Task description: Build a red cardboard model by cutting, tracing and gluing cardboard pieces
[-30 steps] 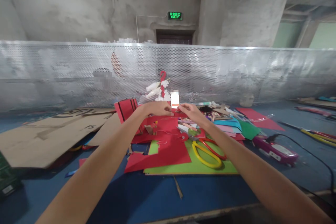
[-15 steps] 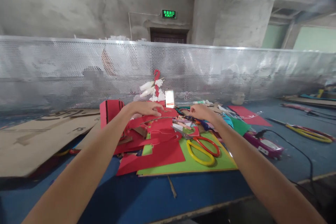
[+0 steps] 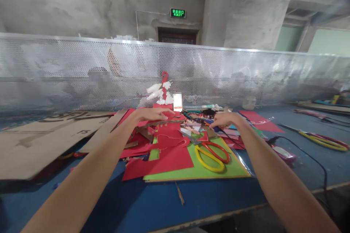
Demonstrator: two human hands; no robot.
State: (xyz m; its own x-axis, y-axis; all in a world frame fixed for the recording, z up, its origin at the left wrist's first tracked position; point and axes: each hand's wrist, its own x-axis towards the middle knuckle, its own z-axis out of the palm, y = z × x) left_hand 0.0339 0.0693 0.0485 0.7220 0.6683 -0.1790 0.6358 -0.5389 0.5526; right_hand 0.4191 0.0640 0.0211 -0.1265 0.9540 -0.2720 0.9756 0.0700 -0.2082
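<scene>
My left hand [image 3: 151,114] is at a long red cardboard piece [image 3: 177,117], its fingers on the top face and what look like fingertips below the near edge. My right hand [image 3: 228,119] is curled round a dark blue tool [image 3: 217,129], mostly hidden by the fingers; a thin black cord trails from it. Between the hands and me lie red paper cut-outs [image 3: 175,158] on lime green sheets [image 3: 235,169]. Scissors [image 3: 210,157] with one yellow and one red handle rest there, blades pointing away to the left.
Flat brown cardboard [image 3: 54,138] spreads over the left. A white flower decoration [image 3: 164,93] and a lit phone [image 3: 177,102] stand before the perforated metal screen [image 3: 213,72]. To the right are a purple device [image 3: 284,154], a black cable [image 3: 314,160] and second scissors [image 3: 325,141].
My right hand has moved right and nearer, and now has the corded dark blue tool in it. The red piece that stood up beside my left wrist has dropped flat.
</scene>
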